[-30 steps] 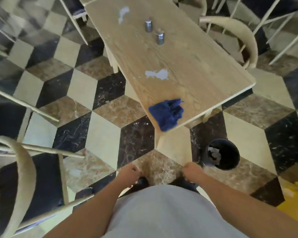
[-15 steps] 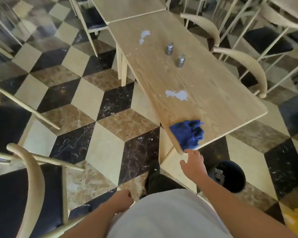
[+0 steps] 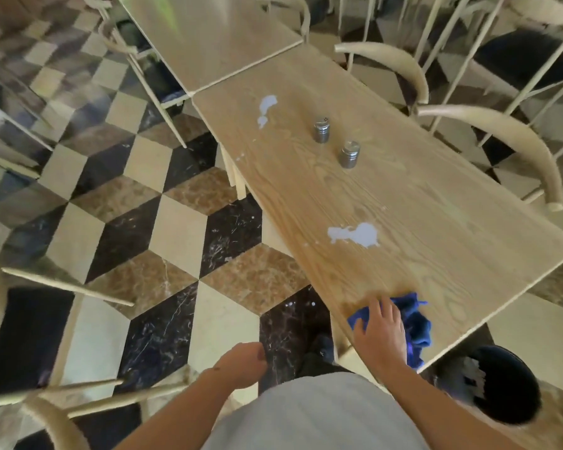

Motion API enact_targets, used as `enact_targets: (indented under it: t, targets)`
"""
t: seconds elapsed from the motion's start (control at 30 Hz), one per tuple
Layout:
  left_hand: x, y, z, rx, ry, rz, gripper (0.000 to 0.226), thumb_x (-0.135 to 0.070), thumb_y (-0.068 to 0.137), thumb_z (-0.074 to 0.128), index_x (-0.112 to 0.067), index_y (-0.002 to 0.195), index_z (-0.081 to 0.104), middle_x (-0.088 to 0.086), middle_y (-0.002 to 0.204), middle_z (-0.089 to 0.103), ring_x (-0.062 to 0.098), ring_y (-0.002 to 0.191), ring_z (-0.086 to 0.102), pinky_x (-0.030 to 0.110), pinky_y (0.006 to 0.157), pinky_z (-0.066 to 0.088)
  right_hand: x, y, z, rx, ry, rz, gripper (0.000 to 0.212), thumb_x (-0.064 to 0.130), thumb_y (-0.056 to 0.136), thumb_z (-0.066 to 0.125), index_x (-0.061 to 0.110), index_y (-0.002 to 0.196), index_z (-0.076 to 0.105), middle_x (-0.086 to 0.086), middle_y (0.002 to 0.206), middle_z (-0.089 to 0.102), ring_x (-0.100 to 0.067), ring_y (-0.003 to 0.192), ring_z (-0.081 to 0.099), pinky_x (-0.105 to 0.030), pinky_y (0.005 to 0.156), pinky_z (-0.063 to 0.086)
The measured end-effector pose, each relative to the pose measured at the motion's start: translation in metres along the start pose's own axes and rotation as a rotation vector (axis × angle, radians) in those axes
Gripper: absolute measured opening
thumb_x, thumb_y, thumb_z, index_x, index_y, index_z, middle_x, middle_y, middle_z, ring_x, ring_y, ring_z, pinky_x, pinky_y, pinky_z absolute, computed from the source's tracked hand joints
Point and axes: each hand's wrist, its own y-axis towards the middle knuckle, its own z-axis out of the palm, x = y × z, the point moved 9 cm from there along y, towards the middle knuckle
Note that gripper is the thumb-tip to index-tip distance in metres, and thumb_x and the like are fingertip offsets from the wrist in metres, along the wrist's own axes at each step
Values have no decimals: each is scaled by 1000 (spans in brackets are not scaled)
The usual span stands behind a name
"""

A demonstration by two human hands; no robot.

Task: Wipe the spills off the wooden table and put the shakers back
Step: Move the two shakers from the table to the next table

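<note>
A long wooden table [image 3: 436,222] runs away from me. Two metal shakers stand upright near its middle, the far shaker [image 3: 321,129] and the near shaker [image 3: 350,154]. A white spill [image 3: 355,236] lies on the near half, and a second white spill [image 3: 266,108] sits at the far left part. A crumpled blue cloth [image 3: 415,323] lies on the near corner. My right hand [image 3: 379,332] rests flat on the cloth with fingers spread. My left hand [image 3: 241,365] hangs loosely curled by my hip, holding nothing.
A black bin [image 3: 501,384] with white scraps stands on the floor under the near right corner. Pale wooden chairs [image 3: 517,151] line the table's right side, more stand at left. A second table [image 3: 208,37] butts against the far end. The floor is checkered.
I have stepped closer to the table. My right hand rose from my waist, reached the table corner and landed on the blue cloth. The left hand stayed low.
</note>
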Motion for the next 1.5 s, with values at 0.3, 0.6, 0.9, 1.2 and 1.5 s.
enact_targets:
  t: [0.3,0.6,0.9,1.2,1.5]
  targets:
    - [-49,81,-122,-200,50,40,16,-24,96,48,-17,101,61,-1,95,61,19,91,60,29,80,49,74,84,-39,18,133,-23,57,27,93,52,19,147,34,-4,160,25,-26,145,25,-45,116,34]
    - [-135,183,-259,-264,93,208,10,-17,93,51,-17,84,55,-4,72,55,11,63,51,24,54,37,98,201,-93,-87,241,128,53,22,93,56,16,143,40,-5,146,41,-27,133,40,-45,99,47]
    - [-208,337,-417,-404,19,336,41,-26,90,63,-8,125,50,17,126,53,39,110,59,46,88,52,133,311,-121,-139,366,482,55,29,90,59,23,141,39,-1,138,46,-30,101,65,-39,81,54]
    - [-288,404,-454,-235,199,564,92,-48,79,75,-23,152,24,11,138,39,33,117,57,44,90,54,141,360,-121,-223,492,772,72,42,83,67,34,144,30,4,139,40,-27,95,66,-32,71,46]
    - [-286,426,-431,-173,418,670,34,-38,99,49,-17,125,46,14,113,59,34,93,65,36,68,50,160,383,-120,-191,513,783,33,50,90,54,38,121,48,6,121,51,-27,91,65,-32,69,47]
